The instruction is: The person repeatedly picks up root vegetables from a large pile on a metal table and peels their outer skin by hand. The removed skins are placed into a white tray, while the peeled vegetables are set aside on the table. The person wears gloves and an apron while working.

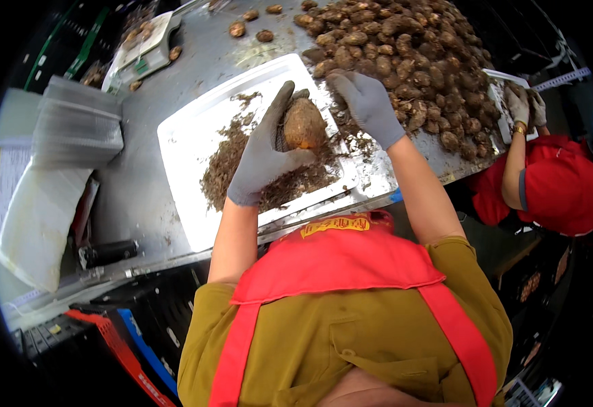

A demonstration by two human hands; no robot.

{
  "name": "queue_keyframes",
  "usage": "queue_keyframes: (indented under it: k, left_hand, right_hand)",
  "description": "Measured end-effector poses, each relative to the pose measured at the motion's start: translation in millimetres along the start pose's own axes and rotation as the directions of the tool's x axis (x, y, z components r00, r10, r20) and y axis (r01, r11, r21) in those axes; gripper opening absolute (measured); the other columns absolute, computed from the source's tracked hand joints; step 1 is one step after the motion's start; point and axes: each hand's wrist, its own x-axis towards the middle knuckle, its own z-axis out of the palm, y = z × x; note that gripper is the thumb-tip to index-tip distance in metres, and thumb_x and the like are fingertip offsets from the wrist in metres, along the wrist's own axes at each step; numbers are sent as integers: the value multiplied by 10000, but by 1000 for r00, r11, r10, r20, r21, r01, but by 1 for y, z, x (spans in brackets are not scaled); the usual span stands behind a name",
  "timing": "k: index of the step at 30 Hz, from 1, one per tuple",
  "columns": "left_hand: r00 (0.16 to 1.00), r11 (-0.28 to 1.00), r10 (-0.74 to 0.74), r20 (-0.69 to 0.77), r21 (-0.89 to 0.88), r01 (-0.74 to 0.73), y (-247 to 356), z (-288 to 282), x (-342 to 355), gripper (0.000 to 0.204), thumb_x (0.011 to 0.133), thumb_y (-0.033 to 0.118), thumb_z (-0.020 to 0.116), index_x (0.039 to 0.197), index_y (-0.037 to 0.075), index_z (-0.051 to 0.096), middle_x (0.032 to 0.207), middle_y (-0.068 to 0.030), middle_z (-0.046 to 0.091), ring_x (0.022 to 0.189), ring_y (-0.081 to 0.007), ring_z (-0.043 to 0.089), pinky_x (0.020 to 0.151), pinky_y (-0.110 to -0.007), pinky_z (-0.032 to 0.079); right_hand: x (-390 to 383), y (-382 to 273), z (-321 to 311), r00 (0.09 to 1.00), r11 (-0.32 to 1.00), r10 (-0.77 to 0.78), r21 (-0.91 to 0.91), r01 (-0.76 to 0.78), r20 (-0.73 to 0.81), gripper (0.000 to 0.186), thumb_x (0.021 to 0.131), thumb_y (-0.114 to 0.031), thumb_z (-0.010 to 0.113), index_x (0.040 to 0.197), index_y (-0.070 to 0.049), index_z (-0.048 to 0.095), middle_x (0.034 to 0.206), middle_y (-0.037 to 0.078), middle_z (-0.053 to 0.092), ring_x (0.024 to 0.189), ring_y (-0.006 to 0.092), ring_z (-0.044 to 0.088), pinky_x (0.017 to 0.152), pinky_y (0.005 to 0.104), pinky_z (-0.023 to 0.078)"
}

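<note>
My gloved left hand (261,163) is closed around a large brown taro (304,127), thumb on the near side and fingers along its left. The taro is above a shallow white tray (176,152) strewn with dark, fibrous peelings (225,166). My gloved right hand (367,105) is at the right of the tray, against the near-left edge of a taro pile (411,68). Its fingers are curled and soiled; what lies within them is hidden. Both gloves are grey.
A scale (148,51) stands at the far left, near stacked clear plastic containers (79,122). Several loose taros (237,29) lie on the metal table (140,197). On the right, a co-worker's gloved hands (519,105) are over another white tray. Black crates (147,319) stand below the table.
</note>
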Motion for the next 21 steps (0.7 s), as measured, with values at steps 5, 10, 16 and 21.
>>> queue_keyframes:
  k: [5, 10, 16, 21]
  left_hand:
    - [995, 970, -13, -101, 241, 38, -3, -8, -18, 1165, 572, 131, 845, 1534, 38, 194, 1475, -183, 403, 1322, -246, 433, 1100, -339, 354]
    - [996, 960, -3, -85, 279, 27, 8, -4, -31, 1193, 542, 141, 848, 1529, 12, 190, 1519, -182, 339, 1358, -250, 394, 1106, -346, 347]
    - [983, 928, -57, -175, -373, -13, -7, -7, -40, 1087, 580, 156, 867, 1485, -24, 291, 1407, -140, 437, 1247, -224, 487, 1052, -325, 399]
    - [980, 974, -44, -192, -225, 0, -17, -13, -41, 1102, 605, 210, 892, 1487, -18, 272, 1385, -138, 446, 1243, -229, 491, 1041, -336, 417]
  right_hand:
    - [-14, -46, 16, 970, 977, -201, 94, 190, 134, 438, 831, -443, 625, 962, -32, 705, 1032, 177, 641, 989, 317, 623, 875, 374, 477]
    - [-4, -51, 42, 970, 993, -121, 42, 114, 213, 399, 835, -389, 606, 965, -24, 702, 1003, 172, 664, 932, 335, 634, 857, 410, 484]
    - [5, -16, 24, 956, 944, 67, 292, -153, 284, 449, 963, -401, 535, 946, 23, 685, 792, 129, 673, 724, 195, 638, 695, 335, 491]
    - [-37, -47, 40, 941, 974, -219, 4, 226, 258, 448, 943, -428, 555, 855, 1, 650, 702, 198, 625, 656, 262, 649, 639, 424, 495]
